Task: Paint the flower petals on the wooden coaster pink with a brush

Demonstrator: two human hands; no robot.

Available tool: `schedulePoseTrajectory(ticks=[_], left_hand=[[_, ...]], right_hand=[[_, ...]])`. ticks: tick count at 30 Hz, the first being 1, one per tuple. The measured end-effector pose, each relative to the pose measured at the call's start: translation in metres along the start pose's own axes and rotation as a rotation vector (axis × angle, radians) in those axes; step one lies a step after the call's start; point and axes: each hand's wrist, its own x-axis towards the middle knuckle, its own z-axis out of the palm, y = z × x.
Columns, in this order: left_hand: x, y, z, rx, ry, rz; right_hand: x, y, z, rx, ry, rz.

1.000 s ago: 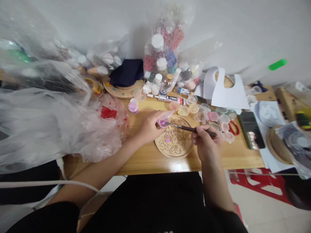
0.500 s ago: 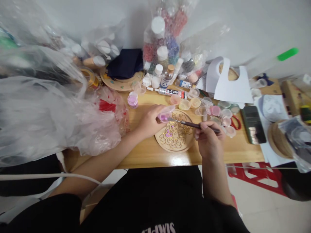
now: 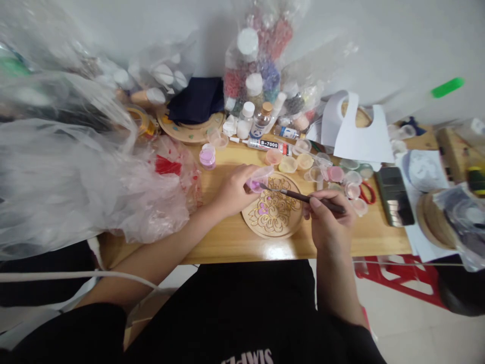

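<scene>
Lilac cup point(image 3: 262, 176) in the left hand point(image 3: 237, 189), pinched at its side between thumb and fingers, tipped mouth to the right, purple stuff inside. Right hand point(image 3: 329, 212) has thumb and fingers closed on the dark handle of a palette knife point(image 3: 299, 196); its metal tip is at the cup's mouth. Cannot tell how much the tip carries.

Disc point(image 3: 287, 227) lies flat on the table point(image 3: 220, 247), near the front edge, about midway along it, cup over its far left rim. Gold-lined flower pattern; purple patches at left, most petals bare.

Purple jar point(image 3: 207, 157) stands left of the disc, toward the back edge. Glue tube point(image 3: 267, 145) and small cups point(image 3: 288, 163) lie between disc and back edge; phone point(image 3: 396, 196) near the right end.

Risks, as judged: steeper tilt could let purple run onto bare petals. An overfull tip could drip across the gold lines. Hard scraping might twist the light cup out of its pinch. Neither hand appears to steady the disc, so a bumped rim could slide it. A backward swing of the handle could knock cups near the right hand.
</scene>
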Motion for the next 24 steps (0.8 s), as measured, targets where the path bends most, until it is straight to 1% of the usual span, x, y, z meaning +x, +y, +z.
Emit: schedulePoseTrajectory(ticks=[9, 13, 17, 20, 24], left_hand=[[0.0, 0.001, -0.001, 0.011, -0.018, -0.014], [0.0, 0.0, 0.0, 0.019, -0.006, -0.004], [0.0, 0.0, 0.0, 0.019, 0.009, 0.014], [0.001, 0.001, 0.0, 0.014, 0.007, 0.017], [0.002, 0.004, -0.001, 0.025, -0.02, 0.004]], right_hand=[[-0.005, -0.007, -0.005, -0.102, -0.034, -0.084], [-0.007, -0.009, -0.007, -0.152, -0.041, -0.093], [-0.009, -0.012, -0.008, -0.215, -0.031, -0.135], [-0.009, -0.017, -0.006, -0.272, -0.061, -0.17], [-0.009, -0.028, 0.005, -0.4, -0.098, -0.25]])
